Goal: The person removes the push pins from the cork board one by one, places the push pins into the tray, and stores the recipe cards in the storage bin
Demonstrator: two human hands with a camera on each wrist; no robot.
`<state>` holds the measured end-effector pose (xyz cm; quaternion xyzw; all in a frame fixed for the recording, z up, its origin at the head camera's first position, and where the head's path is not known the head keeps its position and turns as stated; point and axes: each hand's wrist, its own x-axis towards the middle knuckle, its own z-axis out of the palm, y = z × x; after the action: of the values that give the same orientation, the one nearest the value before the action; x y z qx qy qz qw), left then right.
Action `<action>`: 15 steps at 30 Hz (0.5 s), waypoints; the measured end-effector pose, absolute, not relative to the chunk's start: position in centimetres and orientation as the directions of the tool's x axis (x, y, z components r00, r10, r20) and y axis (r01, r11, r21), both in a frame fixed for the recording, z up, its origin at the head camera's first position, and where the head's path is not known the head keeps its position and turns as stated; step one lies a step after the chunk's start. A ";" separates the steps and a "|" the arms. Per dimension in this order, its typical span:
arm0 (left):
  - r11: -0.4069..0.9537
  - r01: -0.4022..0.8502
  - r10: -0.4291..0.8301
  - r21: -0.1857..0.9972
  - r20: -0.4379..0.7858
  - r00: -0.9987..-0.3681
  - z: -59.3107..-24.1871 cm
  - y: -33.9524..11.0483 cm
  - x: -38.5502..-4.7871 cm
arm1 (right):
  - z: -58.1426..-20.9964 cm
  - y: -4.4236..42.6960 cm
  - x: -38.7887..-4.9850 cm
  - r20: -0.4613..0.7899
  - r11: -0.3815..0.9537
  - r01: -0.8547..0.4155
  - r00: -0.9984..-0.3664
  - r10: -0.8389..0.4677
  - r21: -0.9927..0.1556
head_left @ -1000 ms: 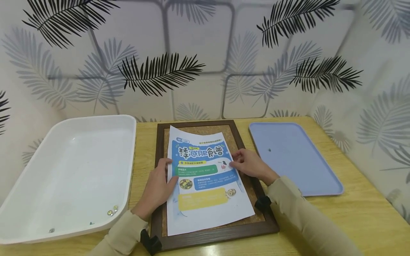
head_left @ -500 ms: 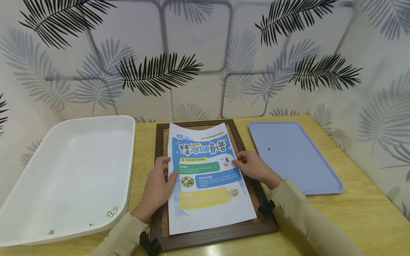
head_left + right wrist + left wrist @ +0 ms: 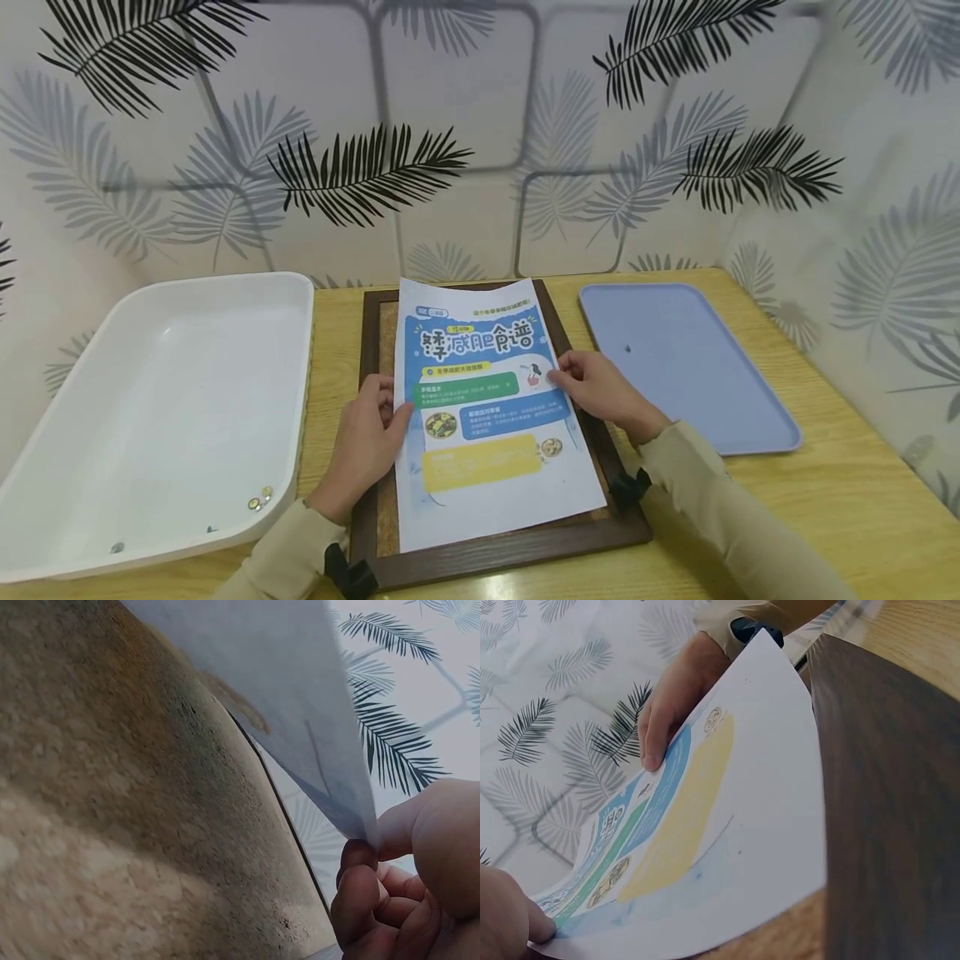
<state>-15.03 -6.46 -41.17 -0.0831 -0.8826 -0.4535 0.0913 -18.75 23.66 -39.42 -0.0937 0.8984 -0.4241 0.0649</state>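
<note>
A printed paper poster (image 3: 480, 392) with blue, green and yellow panels is held over a cork board (image 3: 387, 508) in a dark brown wooden frame (image 3: 510, 560). My left hand (image 3: 367, 442) pinches its left edge between thumb and fingers. On the opposite edge my right hand (image 3: 607, 392) pinches the sheet the same way. In the right wrist view, the right hand (image 3: 397, 892) grips the paper's edge and the sheet stands off the cork (image 3: 112, 810). The poster (image 3: 697, 817) bows between both hands in the left wrist view.
To the left stands a large white tray (image 3: 180, 400) with a few small pins (image 3: 260, 498) inside near its front. A light blue tray (image 3: 690, 367) lies at the right, with a small dark speck on it. A leaf-patterned wall covering (image 3: 465, 225) rises behind the wooden table (image 3: 847, 483).
Both hands have shifted the poster slightly away and to the right over the board. Its top edge now overlaps the frame's far side. The grip stays the same.
</note>
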 end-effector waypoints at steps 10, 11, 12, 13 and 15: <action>0.569 0.270 0.084 0.777 0.272 -0.959 -41.3 -6.6 -15.2 | -39.4 24.2 -18.7 -0.049 0.635 -0.095 -0.977 -0.206 -0.767; 0.569 0.264 0.082 0.779 0.266 -0.961 -41.3 -6.6 -15.2 | -39.4 24.2 -18.7 -0.048 0.636 -0.096 -0.978 -0.204 -0.766; 0.570 0.258 0.082 0.780 0.258 -0.963 -41.2 -6.6 -15.1 | -39.4 24.3 -18.7 -0.045 0.636 -0.097 -0.978 -0.203 -0.766; 0.571 0.249 0.081 0.782 0.248 -0.965 -41.2 -6.6 -15.1 | -39.4 24.3 -18.7 -0.045 0.637 -0.094 -0.979 -0.200 -0.765; 0.571 0.235 0.081 0.787 0.230 -0.970 -41.2 -6.6 -15.1 | -39.5 24.4 -18.6 -0.038 0.636 -0.103 -0.978 -0.204 -0.765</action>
<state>-15.10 -6.60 -41.18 -0.0895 -0.8822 -0.4546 0.0843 -18.57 24.37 -39.46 -0.0850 0.9023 -0.4182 0.0607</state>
